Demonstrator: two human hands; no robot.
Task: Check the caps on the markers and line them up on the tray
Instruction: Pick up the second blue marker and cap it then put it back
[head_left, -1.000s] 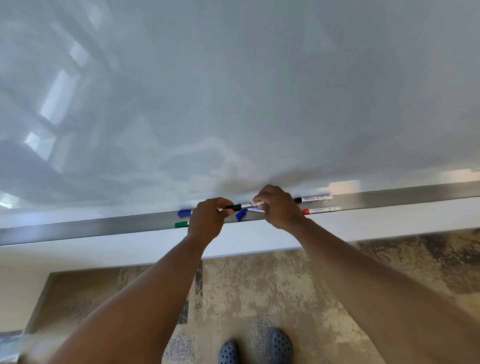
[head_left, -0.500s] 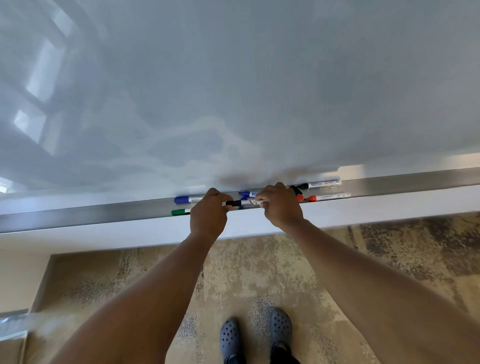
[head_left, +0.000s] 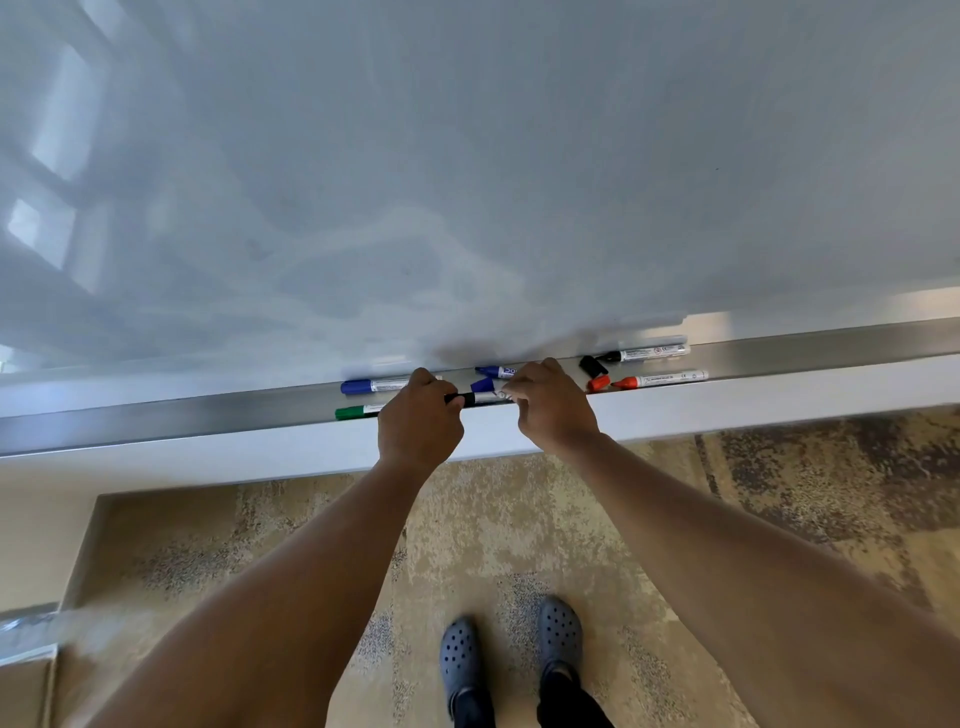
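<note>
Occluded and unresolved items, head view

The left hand (head_left: 420, 422) covers the cap end of the black marker (head_left: 480, 398) and the barrel of the green marker (head_left: 357, 412); the right hand (head_left: 551, 402) covers the black marker's other end and most of one blue marker (head_left: 494, 371). Label print is illegible. Both forearms are cut off at the bottom edge.

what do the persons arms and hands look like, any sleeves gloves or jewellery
Both forearms are bare up to the frame edge, with no sleeves in view. The left hand and right hand wear no gloves, and no rings, watch or bracelet show on the parts visible. Fingertips are mostly hidden, so nails cannot be judged.
</note>
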